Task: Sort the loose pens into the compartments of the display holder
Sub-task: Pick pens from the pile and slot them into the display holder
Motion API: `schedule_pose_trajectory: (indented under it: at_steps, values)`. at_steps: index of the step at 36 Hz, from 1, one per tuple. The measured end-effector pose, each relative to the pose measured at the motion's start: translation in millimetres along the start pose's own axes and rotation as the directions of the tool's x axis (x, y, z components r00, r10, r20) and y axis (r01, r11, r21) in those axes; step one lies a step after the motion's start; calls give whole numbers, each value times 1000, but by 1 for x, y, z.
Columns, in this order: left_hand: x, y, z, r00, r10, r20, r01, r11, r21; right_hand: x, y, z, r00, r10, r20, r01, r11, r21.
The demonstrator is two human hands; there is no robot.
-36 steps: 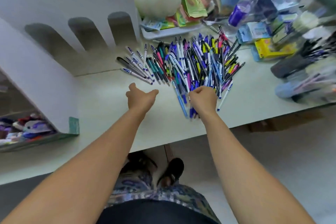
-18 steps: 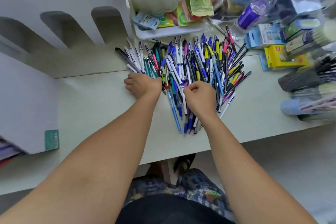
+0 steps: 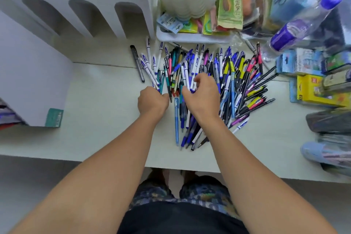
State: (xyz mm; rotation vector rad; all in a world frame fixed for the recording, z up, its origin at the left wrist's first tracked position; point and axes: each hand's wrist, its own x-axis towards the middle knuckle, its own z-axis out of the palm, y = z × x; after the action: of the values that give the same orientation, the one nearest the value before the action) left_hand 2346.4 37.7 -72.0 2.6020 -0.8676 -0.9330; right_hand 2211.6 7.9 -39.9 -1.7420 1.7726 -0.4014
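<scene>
Both hands (image 3: pixel 176 97) — seemingly — in pens (image 3: pixel 228 74).

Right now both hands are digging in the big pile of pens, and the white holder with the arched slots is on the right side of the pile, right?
Not quite. In the head view both hands, left hand and right hand, are at the pile of pens, but the white holder with the arched slots stands to the left of the pile.

left hand (image 3: pixel 152 100): fingers curled under, grip on pens unreadable | right hand (image 3: pixel 202 95): covers middle of loose multicoloured pen heap (image 3: pixel 233 80) | white arched-slot display holder (image 3: pixel 81 19): cropped top and left | right-edge packets: blurred
</scene>
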Motion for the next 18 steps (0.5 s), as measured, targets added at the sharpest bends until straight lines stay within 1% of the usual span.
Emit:
schedule_pose_trajectory:
  at_steps: [2, 4, 6, 7, 9, 11, 14, 18]
  values:
    - [-2, -2, 0, 1000, 14, 10, -14, 1000, 7, 12, -4, 3, 986, -133, 100, 145, 981, -129]
    - [0, -3, -1, 1000, 0, -21, 0, 1000, 2, 25, -9, 10, 946, -229, 229, 288, 919, -270]
    - [3, -3, -2, 997, -32, -69, 33, 999, 10, 35, -9, 19, 901, -250, 354, 375, 860, -347]
    - [5, -3, -3, 995, -29, -100, 32, 999, 25, 39, -8, 24, 890, -248, 382, 391, 846, -363]
    - [10, -3, -3, 990, 0, -141, 9, 998, 57, 42, -2, 31, 886, -273, 375, 416, 825, -382]
    - [18, -1, -2, 990, 32, -138, -26, 999, 44, 41, 5, 33, 885, -329, 330, 444, 811, -381]
    - [25, 5, 0, 991, 67, -115, -69, 998, -12, 37, 17, 33, 877, -403, 262, 473, 819, -325]
    - [26, 9, 0, 994, 56, -95, -62, 996, -58, 25, 29, 31, 874, -436, 215, 481, 843, -243]
